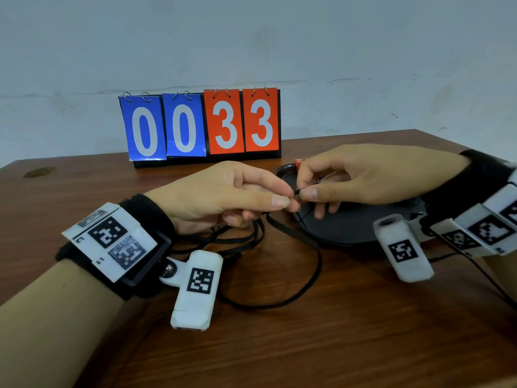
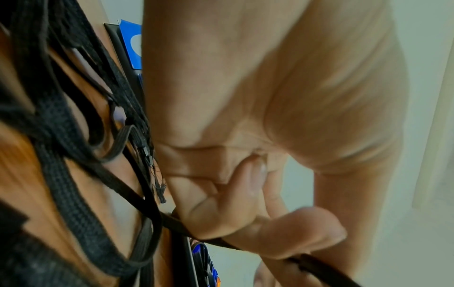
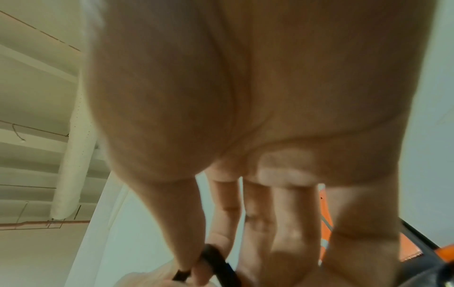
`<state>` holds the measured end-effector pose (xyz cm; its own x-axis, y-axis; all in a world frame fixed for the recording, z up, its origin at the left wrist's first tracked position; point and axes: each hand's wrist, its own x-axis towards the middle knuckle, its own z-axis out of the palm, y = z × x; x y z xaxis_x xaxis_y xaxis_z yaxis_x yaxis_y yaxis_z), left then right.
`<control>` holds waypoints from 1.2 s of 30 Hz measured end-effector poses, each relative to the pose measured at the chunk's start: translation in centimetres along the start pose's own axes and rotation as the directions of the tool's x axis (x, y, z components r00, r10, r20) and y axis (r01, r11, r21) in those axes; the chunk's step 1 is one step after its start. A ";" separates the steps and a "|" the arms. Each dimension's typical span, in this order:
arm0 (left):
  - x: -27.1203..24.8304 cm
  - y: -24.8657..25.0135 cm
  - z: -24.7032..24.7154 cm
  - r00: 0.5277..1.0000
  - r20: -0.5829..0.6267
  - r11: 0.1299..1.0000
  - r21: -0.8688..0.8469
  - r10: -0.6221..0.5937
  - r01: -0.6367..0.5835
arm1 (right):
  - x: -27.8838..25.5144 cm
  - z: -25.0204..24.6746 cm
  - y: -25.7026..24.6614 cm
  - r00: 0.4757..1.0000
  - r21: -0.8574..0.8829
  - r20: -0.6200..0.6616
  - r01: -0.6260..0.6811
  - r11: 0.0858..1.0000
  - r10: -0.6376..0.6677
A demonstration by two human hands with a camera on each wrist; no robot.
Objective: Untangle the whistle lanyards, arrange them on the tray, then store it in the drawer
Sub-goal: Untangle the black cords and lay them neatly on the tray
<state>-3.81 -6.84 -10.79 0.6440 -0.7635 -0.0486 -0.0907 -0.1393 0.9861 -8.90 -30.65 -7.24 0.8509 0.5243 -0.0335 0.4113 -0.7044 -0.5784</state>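
Black lanyard cords (image 1: 279, 264) lie in tangled loops on the wooden table under and in front of my hands. My left hand (image 1: 282, 201) pinches a cord between thumb and fingers just above the table. My right hand (image 1: 303, 191) pinches the same cord right beside it, over the near-left rim of the dark oval tray (image 1: 349, 228). In the left wrist view the woven cords (image 2: 73, 194) bunch beside the palm, and one strand runs under the curled fingers (image 2: 282, 238). The right wrist view shows a black strand (image 3: 216, 262) between thumb and fingers. A red bit (image 1: 300, 162) peeks behind the right hand.
A flip scoreboard (image 1: 201, 126) reading 0033 stands at the table's back edge against the wall. White tagged camera modules hang from both wrists (image 1: 195, 287) (image 1: 402, 247). A thin cable (image 1: 492, 284) trails from the right wrist over the table.
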 end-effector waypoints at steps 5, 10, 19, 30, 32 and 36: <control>0.2 -0.2 -0.4 0.999 -0.013 0.999 -0.044 -0.032 0.032 | 0.1 -0.2 0.2 0.998 0.041 -0.067 0.024 0.999 -0.021; 0.0 -0.1 -1.0 1.000 -0.015 0.999 -0.032 -0.016 0.016 | 0.1 -0.7 0.4 0.976 0.027 -0.216 0.027 0.999 -0.020; -0.6 0.3 -2.0 0.987 0.156 0.981 -0.183 -0.031 0.060 | 0.2 -1.9 1.5 0.878 0.119 -0.479 0.067 0.991 -0.002; -0.7 0.2 -1.9 0.975 0.223 0.959 -0.279 0.010 0.054 | 1.1 -3.3 2.9 0.648 0.322 -0.742 0.120 0.939 0.172; -0.6 0.1 -2.0 0.974 0.224 0.957 -0.287 0.011 0.055 | 1.1 -3.3 3.0 0.626 0.330 -0.756 0.109 0.938 0.193; -0.5 0.1 -2.0 0.976 0.218 0.951 -0.303 0.013 0.055 | 1.1 -3.5 3.2 0.589 0.349 -0.776 0.104 0.931 0.225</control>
<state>-2.62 -5.18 -10.37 0.4617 -0.8843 -0.0695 0.1797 0.0165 0.9836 -5.48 -33.99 -6.30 0.8472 -0.2214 0.4829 0.3575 -0.4348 -0.8265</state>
